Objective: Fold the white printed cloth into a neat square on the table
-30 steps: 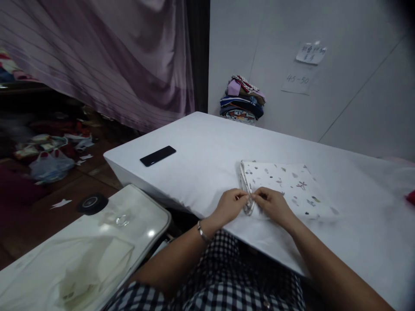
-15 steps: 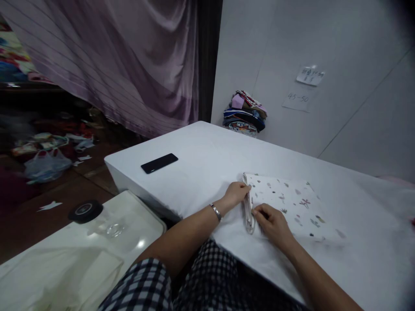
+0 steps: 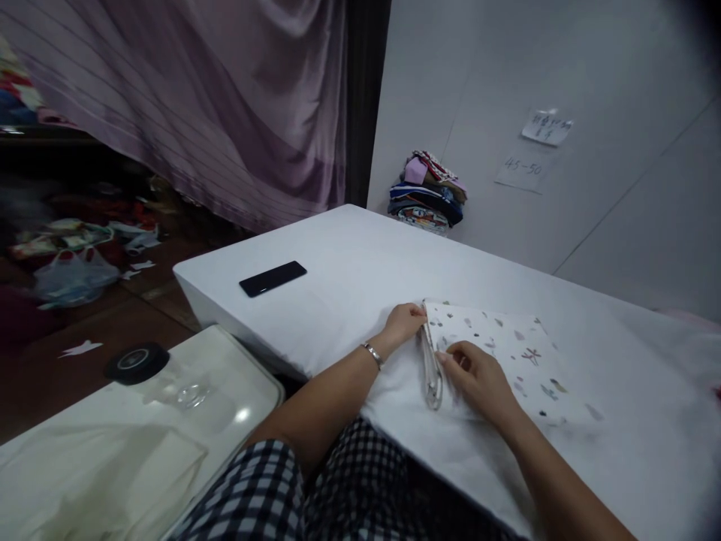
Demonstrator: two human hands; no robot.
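A folded white cloth point(image 3: 507, 346) printed with small leaves and flowers lies on the white-covered table point(image 3: 360, 263). Its layered folded edge faces left, toward me. My left hand point(image 3: 406, 321) pinches the far corner of that edge between thumb and fingers. Nearer to me, my right hand point(image 3: 473, 372) has its thumb and index finger closed at the same edge, with the other fingers curled. The near end of the fold hangs in a loose loop below the right fingertips.
A black phone point(image 3: 273, 279) lies toward the table's left. On a cream surface at lower left are a round black object point(image 3: 137, 363) and a pale cloth point(image 3: 107, 481). Folded fabrics point(image 3: 428, 194) are stacked beyond the table by the wall, where paper notes point(image 3: 547, 126) hang.
My left hand has shifted slightly up and left along the cloth's edge. My right hand has moved up a little along the fold. The camera view has shifted slightly.
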